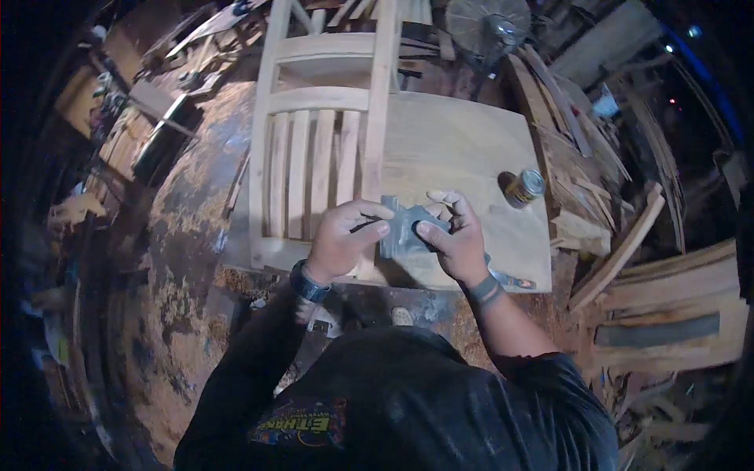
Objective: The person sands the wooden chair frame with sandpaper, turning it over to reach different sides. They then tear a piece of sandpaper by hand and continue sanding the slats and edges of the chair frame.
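Head view: the left hand (345, 235) and right hand (452, 235) both pinch a grey sandpaper sheet (402, 228) above the desk (463, 149), beside the chair frame (322, 133).

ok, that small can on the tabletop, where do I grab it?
Grip the small can around its round side wall, coming from the near side with the right hand: it seems to stand upright on the tabletop, bare wood around it. That hand and the left hand now hold sandpaper.
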### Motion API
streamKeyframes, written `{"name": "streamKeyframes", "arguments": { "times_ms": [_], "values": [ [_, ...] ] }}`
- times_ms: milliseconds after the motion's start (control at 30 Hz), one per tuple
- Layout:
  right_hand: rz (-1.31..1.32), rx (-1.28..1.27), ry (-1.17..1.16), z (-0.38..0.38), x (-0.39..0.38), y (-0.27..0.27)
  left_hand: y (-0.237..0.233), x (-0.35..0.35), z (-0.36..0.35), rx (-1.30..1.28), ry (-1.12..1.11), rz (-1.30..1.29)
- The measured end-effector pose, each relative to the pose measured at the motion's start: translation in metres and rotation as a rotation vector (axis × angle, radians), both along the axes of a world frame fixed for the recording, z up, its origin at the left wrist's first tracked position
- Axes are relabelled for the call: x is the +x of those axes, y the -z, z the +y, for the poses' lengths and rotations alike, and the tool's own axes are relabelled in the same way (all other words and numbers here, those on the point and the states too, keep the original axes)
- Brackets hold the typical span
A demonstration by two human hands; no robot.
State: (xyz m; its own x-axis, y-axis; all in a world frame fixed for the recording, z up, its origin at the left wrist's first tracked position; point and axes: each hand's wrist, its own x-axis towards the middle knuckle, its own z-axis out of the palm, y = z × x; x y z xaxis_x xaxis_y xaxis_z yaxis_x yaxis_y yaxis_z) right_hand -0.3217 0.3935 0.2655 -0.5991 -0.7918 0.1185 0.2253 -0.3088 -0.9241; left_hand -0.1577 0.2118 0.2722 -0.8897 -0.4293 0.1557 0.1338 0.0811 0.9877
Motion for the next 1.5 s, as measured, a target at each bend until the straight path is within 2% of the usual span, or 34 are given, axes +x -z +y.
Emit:
{"name": "streamKeyframes", "arguments": {
  "times_ms": [33, 133, 200, 267, 300, 400, 433, 533, 633, 700, 767, 800, 833, 867, 900, 1000, 1033, 1067, 1100, 1133, 1167, 1200, 1233, 1333, 1433, 1500],
  "values": [
    [-0.034, -0.011, 0.005, 0.004, 0.002, 0.0, 0.009, -0.005, -0.002, 0.121, 0.064, 0.096],
    [-0.139, -0.058, 0.023, 0.018, 0.005, 0.01, -0.001, -0.013, 0.005, 0.561, 0.317, 0.172],
    [-0.214, -0.099, 0.032, 0.03, 0.014, 0.016, 0.001, -0.02, 0.015, 0.619, 0.392, 0.126],
    [-0.142, -0.054, 0.127, 0.043, 0.033, 0.017, 0.023, -0.032, 0.028, 0.617, 0.442, 0.102],
    [-0.106, -0.029, 0.178, 0.05, 0.042, 0.019, 0.035, -0.039, 0.033, 0.562, 0.488, 0.094],
    [-0.132, 0.043, 0.434, 0.081, 0.066, 0.028, 0.025, -0.04, 0.054, 0.465, 0.596, -0.06],
    [-0.083, 0.078, 0.535, 0.091, 0.073, 0.027, 0.019, -0.041, 0.062, 0.377, 0.632, -0.07],
    [0.229, 0.201, 0.855, 0.118, 0.092, 0.027, 0.008, -0.045, 0.088, 0.383, 0.706, -0.17],
    [0.262, 0.322, 0.917, 0.15, 0.104, 0.043, 0.012, -0.048, 0.122, 0.008, 0.687, -0.091],
    [0.167, 0.388, 0.946, 0.16, 0.119, 0.059, 0.021, -0.051, 0.127, -0.231, 0.686, -0.088],
    [0.156, 0.602, 0.889, 0.17, 0.14, 0.043, 0.03, -0.055, 0.127, -0.458, 0.708, -0.093],
    [0.311, 0.627, 0.892, 0.175, 0.15, 0.066, 0.048, -0.053, 0.128, -0.255, 0.732, -0.226],
    [0.466, 0.65, 0.903, 0.18, 0.16, 0.089, 0.079, -0.058, 0.113, -0.59, 0.747, -0.078],
    [0.164, 0.579, 0.771, 0.187, 0.171, 0.122, 0.08, -0.05, 0.118, -0.557, 0.714, -0.199],
    [0.018, 0.536, 0.658, 0.196, 0.179, 0.127, 0.089, -0.044, 0.122, -0.524, 0.702, -0.325],
    [0.105, 0.641, 0.645, 0.211, 0.205, 0.153, 0.101, -0.017, 0.135, -0.648, 0.817, -0.331],
    [0.193, 0.638, 0.612, 0.219, 0.205, 0.164, 0.107, -0.013, 0.138, -0.734, 0.915, -0.329],
    [0.391, 0.649, 0.66, 0.222, 0.202, 0.179, 0.108, -0.012, 0.147, -0.808, 1.016, -0.325],
    [0.436, 0.589, 0.627, 0.229, 0.196, 0.186, 0.095, -0.007, 0.168, -0.823, 1.012, -0.345],
    [0.49, 0.525, 0.593, 0.229, 0.187, 0.182, 0.076, -0.007, 0.18, -0.838, 1.0, -0.357],
    [0.498, 0.538, 0.538, 0.235, 0.177, 0.168, 0.077, -0.016, 0.181, -0.864, 1.006, -0.286],
    [0.512, 0.558, 0.485, 0.248, 0.167, 0.144, 0.079, -0.024, 0.185, -0.888, 1.014, -0.207],
    [0.531, 0.581, 0.433, 0.26, 0.157, 0.122, 0.071, -0.031, 0.192, -0.838, 0.937, -0.243],
    [0.687, 0.527, 0.587, 0.286, 0.121, 0.083, 0.048, -0.048, 0.214, -0.69, 0.748, -0.302],
    [0.595, 0.538, 0.62, 0.302, 0.093, 0.041, 0.01, -0.06, 0.225, -0.621, 0.649, -0.323],
    [0.617, 0.495, 0.572, 0.307, 0.081, 0.029, -0.004, -0.063, 0.225, -0.652, 0.655, -0.216]
  ]
}}
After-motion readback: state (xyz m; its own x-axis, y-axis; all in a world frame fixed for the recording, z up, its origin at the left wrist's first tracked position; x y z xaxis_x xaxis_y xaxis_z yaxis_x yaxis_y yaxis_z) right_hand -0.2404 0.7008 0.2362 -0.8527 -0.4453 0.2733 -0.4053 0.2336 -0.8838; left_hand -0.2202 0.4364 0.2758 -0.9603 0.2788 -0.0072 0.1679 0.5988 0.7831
